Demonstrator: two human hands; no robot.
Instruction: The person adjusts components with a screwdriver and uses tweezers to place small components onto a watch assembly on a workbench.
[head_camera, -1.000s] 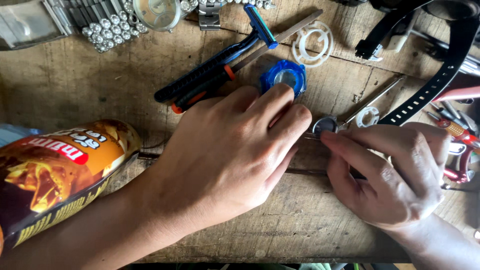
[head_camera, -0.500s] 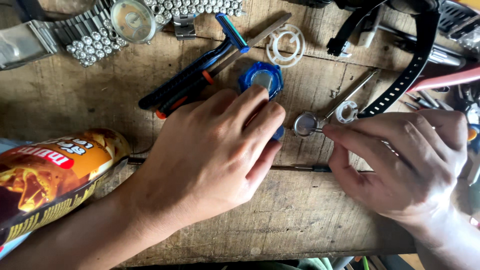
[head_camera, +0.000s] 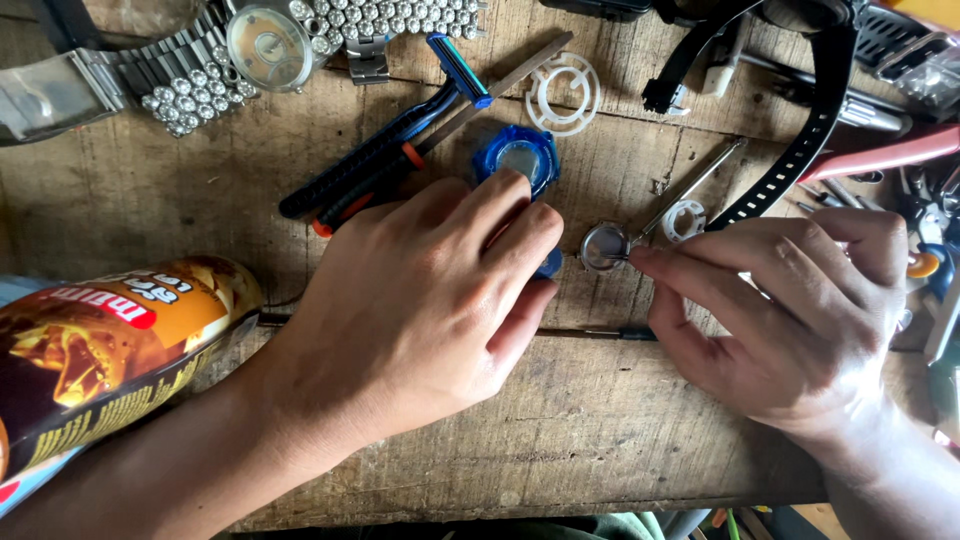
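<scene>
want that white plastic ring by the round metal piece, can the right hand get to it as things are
Probably yes: the white plastic ring lies bare on the wooden table just beyond the right hand, though its fingers are pinching the round metal piece.

A watch-repair workbench: worn wooden bench top (head_camera: 620, 440) strewn with metal watch bracelets (head_camera: 130, 80), a black strap (head_camera: 800, 150) (rubbery-looking), and pliers (head_camera: 880, 155).

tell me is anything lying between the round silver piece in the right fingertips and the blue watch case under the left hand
Nothing visible does: bare wooden bench separates the round silver piece, pinched by the right hand, from the blue watch case under the left hand.
</scene>
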